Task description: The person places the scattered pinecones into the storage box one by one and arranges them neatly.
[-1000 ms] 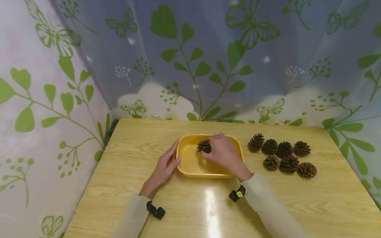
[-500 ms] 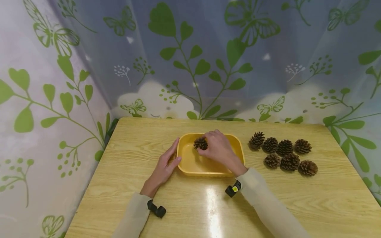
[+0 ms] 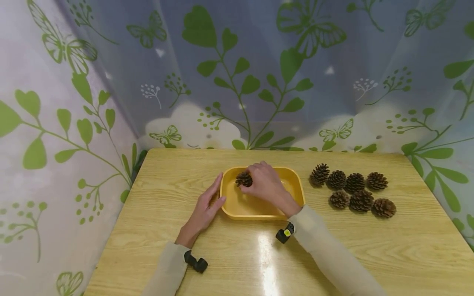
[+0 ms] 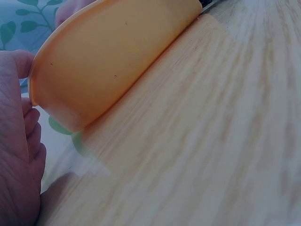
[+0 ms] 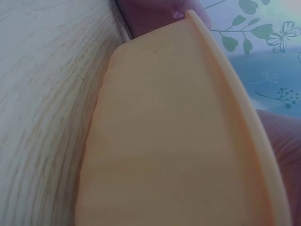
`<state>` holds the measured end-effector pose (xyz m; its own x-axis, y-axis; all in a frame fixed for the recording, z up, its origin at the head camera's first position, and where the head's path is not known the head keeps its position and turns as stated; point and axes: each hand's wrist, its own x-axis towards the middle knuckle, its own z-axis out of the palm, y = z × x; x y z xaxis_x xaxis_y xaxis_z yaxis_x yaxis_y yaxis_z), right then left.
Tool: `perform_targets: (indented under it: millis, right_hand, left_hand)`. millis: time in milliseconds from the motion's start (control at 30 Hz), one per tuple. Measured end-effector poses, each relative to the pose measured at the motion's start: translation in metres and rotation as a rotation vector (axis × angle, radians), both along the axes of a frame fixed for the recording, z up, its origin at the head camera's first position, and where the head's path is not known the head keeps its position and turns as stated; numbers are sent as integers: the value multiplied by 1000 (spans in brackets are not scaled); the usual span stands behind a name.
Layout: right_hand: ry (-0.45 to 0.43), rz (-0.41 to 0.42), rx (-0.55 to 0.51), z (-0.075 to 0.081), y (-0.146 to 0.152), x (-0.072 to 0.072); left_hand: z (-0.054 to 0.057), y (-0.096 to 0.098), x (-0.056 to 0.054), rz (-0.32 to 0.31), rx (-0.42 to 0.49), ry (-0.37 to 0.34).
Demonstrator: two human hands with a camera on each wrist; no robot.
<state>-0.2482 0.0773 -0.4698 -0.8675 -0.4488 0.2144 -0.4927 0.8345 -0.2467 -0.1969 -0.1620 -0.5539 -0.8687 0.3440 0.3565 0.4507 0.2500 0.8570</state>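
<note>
The largest thing is the cloth (image 3: 237,24) with green leaves and butterflies, which hangs beyond the grip and also to its left. Below the grip there is the wooden table (image 3: 166,185), pale yellow, with a bright reflection on the side nearer to the person. On this table, directly under the grip, stands the yellow box (image 3: 259,216), flat on its base. Two beige sleeves (image 3: 329,250) come toward it from the near side. The right hand (image 3: 264,181) is inside the outline of the box, and its thumb and fingers are closed around one small pine cone. The left hand (image 3: 203,209), to the left of this grip, is spread: its fingers lie almost straight along the outer wall of the box, and its thumb is at the rim. Well to the right of the grip, seven loose pine cones (image 3: 361,201) lie close together in two rows. The held pine cone (image 3: 244,179) is in the left, far part of the box; I cannot tell if it touches the bottom.
</note>
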Motion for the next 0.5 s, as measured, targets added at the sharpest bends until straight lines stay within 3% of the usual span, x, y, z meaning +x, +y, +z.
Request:
perform_targets:
  millis: [500]
  right_hand:
    - [-15, 9, 46, -3, -10, -2]
  left_hand:
    - [-2, -1, 0, -4, 1, -17]
